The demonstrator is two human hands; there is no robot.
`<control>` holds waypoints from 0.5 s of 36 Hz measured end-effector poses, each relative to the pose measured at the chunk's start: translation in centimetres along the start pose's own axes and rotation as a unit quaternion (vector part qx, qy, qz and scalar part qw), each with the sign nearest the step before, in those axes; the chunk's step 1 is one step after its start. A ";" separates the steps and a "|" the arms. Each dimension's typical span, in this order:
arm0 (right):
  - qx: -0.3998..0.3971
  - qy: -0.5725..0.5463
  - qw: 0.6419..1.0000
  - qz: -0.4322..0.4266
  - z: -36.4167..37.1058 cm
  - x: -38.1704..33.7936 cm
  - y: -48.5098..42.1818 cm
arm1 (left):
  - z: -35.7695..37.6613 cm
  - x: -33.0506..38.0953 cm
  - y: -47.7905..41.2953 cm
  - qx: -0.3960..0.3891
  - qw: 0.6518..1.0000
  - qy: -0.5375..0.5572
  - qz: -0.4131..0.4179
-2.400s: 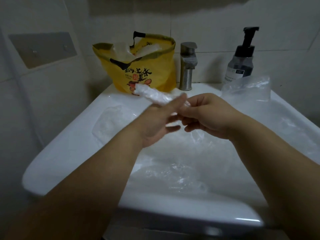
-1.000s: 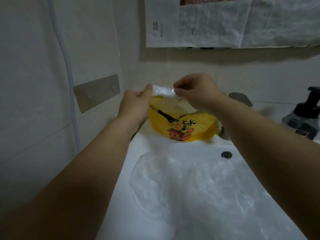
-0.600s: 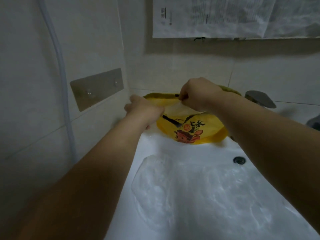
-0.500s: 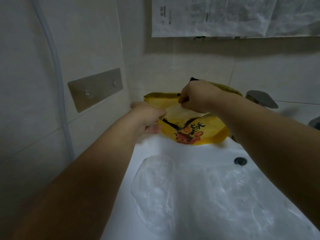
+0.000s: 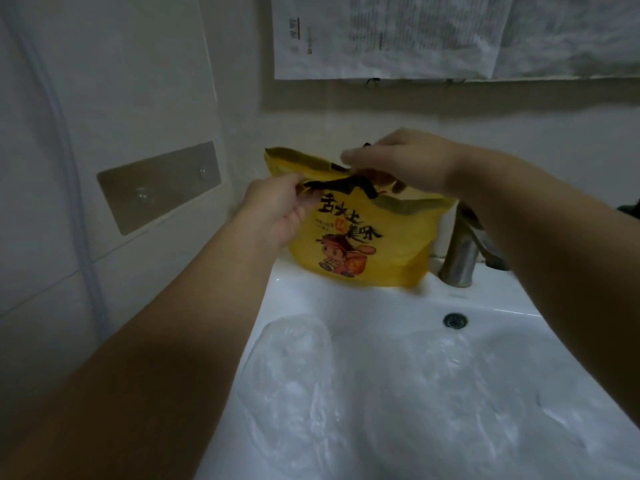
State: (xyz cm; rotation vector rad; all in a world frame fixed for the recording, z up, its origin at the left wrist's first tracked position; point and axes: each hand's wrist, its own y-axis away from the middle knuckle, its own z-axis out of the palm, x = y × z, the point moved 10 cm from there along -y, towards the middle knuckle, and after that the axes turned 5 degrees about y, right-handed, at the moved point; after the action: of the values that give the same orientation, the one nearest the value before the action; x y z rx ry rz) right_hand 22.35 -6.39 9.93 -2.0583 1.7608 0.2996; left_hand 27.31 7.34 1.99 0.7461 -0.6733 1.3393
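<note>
Bag (image 5: 363,244) at the sink's (image 5: 311,296) back edge looks soft and light. Left hand (image 5: 277,206) pinches its handle (image 5: 332,185), likely the best hold. Right hand (image 5: 408,161) grips the bag's top.

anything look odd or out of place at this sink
Yes. Crumpled clear plastic film lies spread across the bowl of the white ceramic sink, odd for a washbasin. A yellow printed bag stands on the sink's back ledge beside the metal tap, gripped at its top by the left hand and right hand.
</note>
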 end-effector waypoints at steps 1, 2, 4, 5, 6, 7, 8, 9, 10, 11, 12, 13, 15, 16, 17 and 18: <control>-0.022 0.034 0.999 0.002 0.3 0.2 0.1 | -0.2 -0.1 -0.1 0.010 1.000 0.018 0.000; -0.035 0.089 0.995 0.002 0.7 0.5 0.1 | -0.4 -0.2 -0.2 0.019 0.999 0.037 0.000; 0.007 0.181 0.984 0.002 0.3 1.3 -0.4 | -0.3 -0.4 -0.4 0.016 0.998 0.061 -0.001; 0.041 0.183 0.982 0.009 -0.3 1.9 -0.7 | 0.0 -0.6 -0.5 0.004 0.999 0.054 -0.004; 0.074 0.176 0.981 0.021 -1.0 2.5 -0.9 | 0.4 -0.9 -0.4 -0.011 0.999 0.029 -0.007; 0.108 0.174 0.978 0.025 -1.7 3.0 -0.9 | 0.7 -1.3 -0.3 -0.025 1.000 -0.016 -0.010; 0.137 0.173 0.975 0.030 -2.3 3.4 -0.9 | 0.9 -1.7 -0.3 -0.034 0.996 -0.081 -0.006; 0.165 0.176 0.970 0.036 -2.8 3.9 -0.9 | 1.3 -2.1 -0.2 -0.047 0.986 -0.159 0.003; 0.193 0.182 0.963 0.048 -3.4 4.5 -0.8 | 1.6 -2.5 -0.2 -0.060 0.968 -0.242 0.019; 0.217 0.190 0.955 0.065 -4.0 5.1 -0.6 | 2.0 -3.0 -0.3 -0.076 0.946 -0.313 0.037; 0.233 0.205 0.947 0.083 -4.3 5.8 -0.4 | 2.4 -3.7 -0.4 -0.092 0.921 -0.374 0.056; 0.241 0.227 0.939 0.093 -4.3 6.3 -0.4 | 2.6 -4.2 -0.6 -0.105 0.900 -0.418 0.073; 0.248 0.274 0.923 0.106 -4.2 7.2 -0.3 | 3.1 -5.7 -1.2 -0.130 0.864 -0.479 0.082; 0.257 0.280 0.919 0.104 -4.3 7.5 -0.2 | 3.4 -6.6 -1.3 -0.137 0.845 -0.511 0.077; 0.265 0.265 0.922 0.097 -4.5 7.6 -0.1 | 3.1 -7.2 -1.4 -0.131 0.827 -0.542 0.070; 0.270 0.231 0.930 0.089 -4.6 7.7 0.0 | 2.9 -7.6 -1.6 -0.124 0.813 -0.565 0.067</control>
State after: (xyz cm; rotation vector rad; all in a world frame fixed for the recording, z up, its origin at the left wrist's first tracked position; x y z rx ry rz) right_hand 23.27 -15.32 10.78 -1.6461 2.0029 -0.6117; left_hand 27.98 0.35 -2.43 1.2828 -1.8333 0.7766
